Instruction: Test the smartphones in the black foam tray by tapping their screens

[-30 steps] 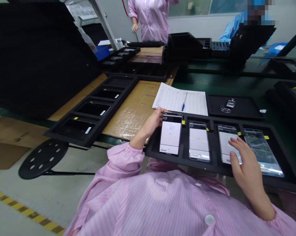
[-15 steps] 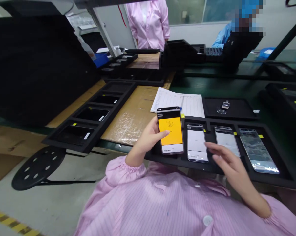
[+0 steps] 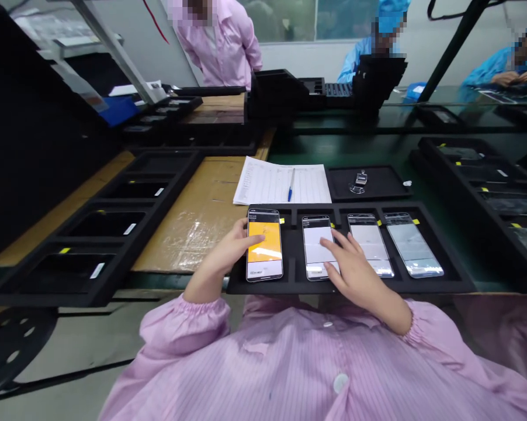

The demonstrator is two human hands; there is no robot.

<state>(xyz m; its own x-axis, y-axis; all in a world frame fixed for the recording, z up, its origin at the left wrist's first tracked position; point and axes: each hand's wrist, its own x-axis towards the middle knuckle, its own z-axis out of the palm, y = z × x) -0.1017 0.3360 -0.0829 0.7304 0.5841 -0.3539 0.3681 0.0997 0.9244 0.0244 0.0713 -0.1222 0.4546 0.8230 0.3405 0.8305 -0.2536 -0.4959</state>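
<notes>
A black tray (image 3: pixel 425 282) in front of me holds several phones in a row. The leftmost phone (image 3: pixel 264 245) shows an orange screen; my left hand (image 3: pixel 228 251) grips its left edge, thumb lying across the screen. The second phone (image 3: pixel 316 245) has a white screen, and my right hand (image 3: pixel 355 266) rests on it with fingers spread, fingertips touching the display. Two more lit phones (image 3: pixel 371 242) lie to the right in the same tray.
A printed sheet (image 3: pixel 267 181) with a blue pen (image 3: pixel 291 186) lies behind the tray, beside a small black pad (image 3: pixel 377 182) bearing a metal piece. Long black trays (image 3: pixel 114 234) with dark phones stand left and right. Other people in smocks work at the far bench.
My left hand lowered the orange-screen phone back into its slot. My right hand moved left from the third phone onto the second. My head turned, so the view shifted.
</notes>
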